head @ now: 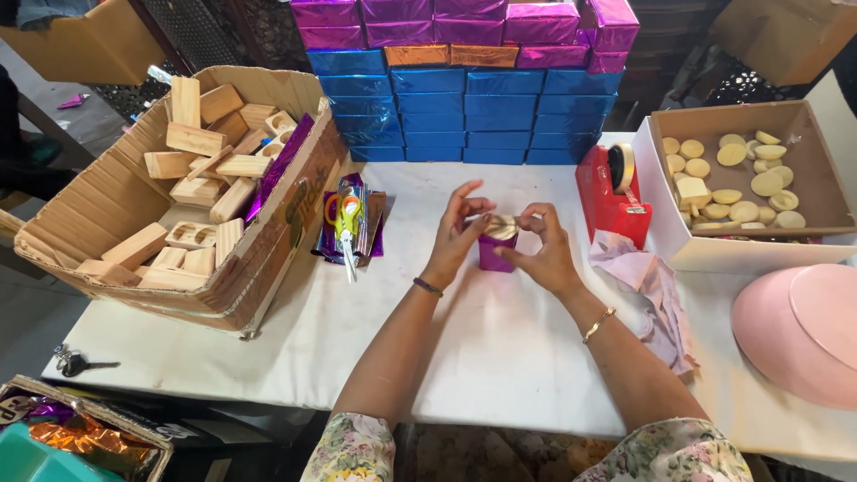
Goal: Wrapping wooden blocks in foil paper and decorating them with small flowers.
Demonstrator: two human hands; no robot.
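Both my hands meet at the middle of the white table (500, 357) over a small block wrapped in shiny purple foil (493, 253). My left hand (457, 234) pinches the block's left top edge, fingers partly raised. My right hand (543, 248) presses on its right top edge, where a pale wooden end still shows. The block stands upright on the table between my palms.
A cardboard box of wooden blocks (192, 192) sits at left, yellow-handled scissors (346, 219) on foil sheets beside it. Stacked blue and purple wrapped blocks (464, 89) form a wall behind. A red tape dispenser (611, 192), a box of wooden discs (741, 178), pink cloth (656, 286) and pink lid (799, 330) lie right.
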